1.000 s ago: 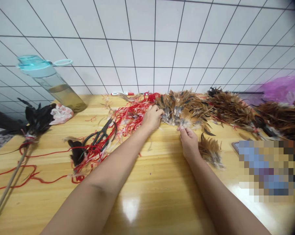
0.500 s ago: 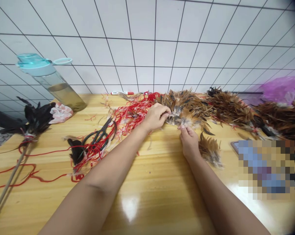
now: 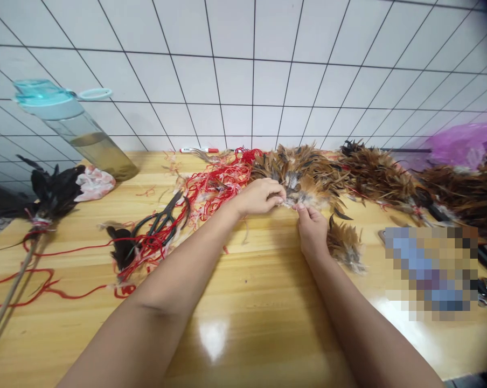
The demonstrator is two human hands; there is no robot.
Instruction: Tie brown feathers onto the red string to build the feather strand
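the brown feathers (image 3: 304, 172) lie in a heap at the far middle of the table (image 3: 235, 302), close to the tiled wall. the left hand (image 3: 259, 196) is curled at the heap's near edge, fingers pinched shut on a few feathers. the right hand (image 3: 313, 233), just beside it, nips the same edge between thumb and fingertips. a loose tuft (image 3: 346, 245) lies right of the right hand. red string (image 3: 211, 186) tangles left of the heap, running over the scissors (image 3: 162, 221). farther left are black feathers (image 3: 55, 188) on a stick (image 3: 9, 296) and a bottle (image 3: 77, 129).
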